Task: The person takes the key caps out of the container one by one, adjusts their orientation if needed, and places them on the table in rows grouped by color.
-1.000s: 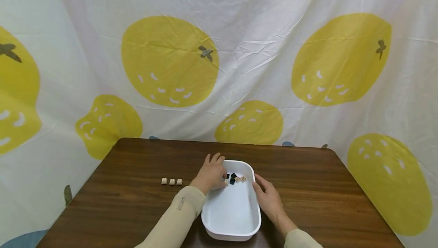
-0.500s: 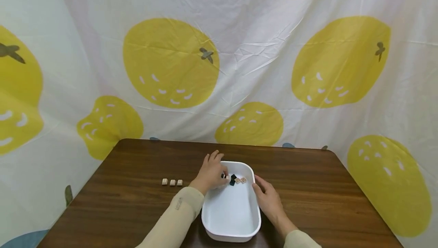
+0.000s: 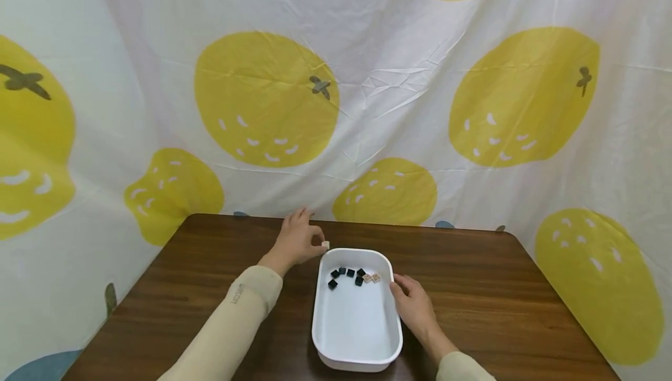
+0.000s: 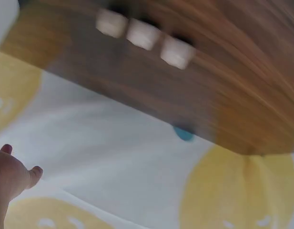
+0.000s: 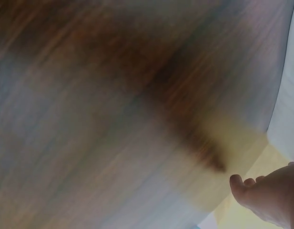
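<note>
Between thumb and finger, my left hand (image 3: 296, 241) pinches a cream keycap (image 3: 325, 245) just off the far left corner of the white tray (image 3: 316, 317). Several black keycaps (image 3: 333, 283) lie in the tray's far part, beside two tan keycaps (image 3: 375, 278). My right hand (image 3: 415, 305) rests against the tray's right side, its thumb at the rim. Three pale keycaps (image 4: 143, 34) stand in a row on the table in the left wrist view; the left arm hides them from the head view. No held thing shows in the right wrist view.
The brown wooden table (image 3: 472, 293) reaches back to a white curtain (image 3: 388, 77) printed with big yellow lemons. The tray's high rim stands between the hands.
My left hand has come out of the tray, moving left and away with the cream keycap, uncovering more black keycaps. The right hand has stayed at the tray's side.
</note>
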The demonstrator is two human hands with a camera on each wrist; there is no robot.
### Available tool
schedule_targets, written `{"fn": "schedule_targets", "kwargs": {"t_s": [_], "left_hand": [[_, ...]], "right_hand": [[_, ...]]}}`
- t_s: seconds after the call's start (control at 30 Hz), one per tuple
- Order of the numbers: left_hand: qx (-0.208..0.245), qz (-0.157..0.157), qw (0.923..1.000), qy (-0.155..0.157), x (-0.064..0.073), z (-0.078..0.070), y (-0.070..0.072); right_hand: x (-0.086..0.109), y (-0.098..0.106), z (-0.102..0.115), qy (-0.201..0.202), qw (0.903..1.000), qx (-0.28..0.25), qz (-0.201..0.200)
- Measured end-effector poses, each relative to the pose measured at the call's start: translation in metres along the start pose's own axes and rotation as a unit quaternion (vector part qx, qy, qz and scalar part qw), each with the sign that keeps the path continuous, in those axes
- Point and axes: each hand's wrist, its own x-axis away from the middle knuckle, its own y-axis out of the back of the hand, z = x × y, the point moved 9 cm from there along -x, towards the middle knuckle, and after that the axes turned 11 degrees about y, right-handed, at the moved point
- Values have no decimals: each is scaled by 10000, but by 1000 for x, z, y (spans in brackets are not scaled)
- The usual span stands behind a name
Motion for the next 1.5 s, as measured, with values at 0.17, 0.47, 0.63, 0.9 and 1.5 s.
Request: {"fn": "schedule_targets", "kwargs": {"t_s": [0.17, 0.47, 0.63, 0.9, 1.5], "left_hand": [[-11, -85, 9996, 257, 7, 46, 22], [28, 83, 9964, 848, 38, 127, 36], [10, 467, 9940, 985, 57, 155, 22], [-87, 773, 9920, 991, 74, 171, 1], [-41, 913, 9908, 998, 84, 176, -14]], "right_hand": [[2, 3, -3, -72, 9999, 80, -43], [6, 11, -7, -153, 9997, 181, -94], [8, 16, -8, -228, 9994, 246, -83], [10, 16, -10, -185, 9995, 262, -58], [9, 16, -11, -165, 9998, 142, -41]]}}
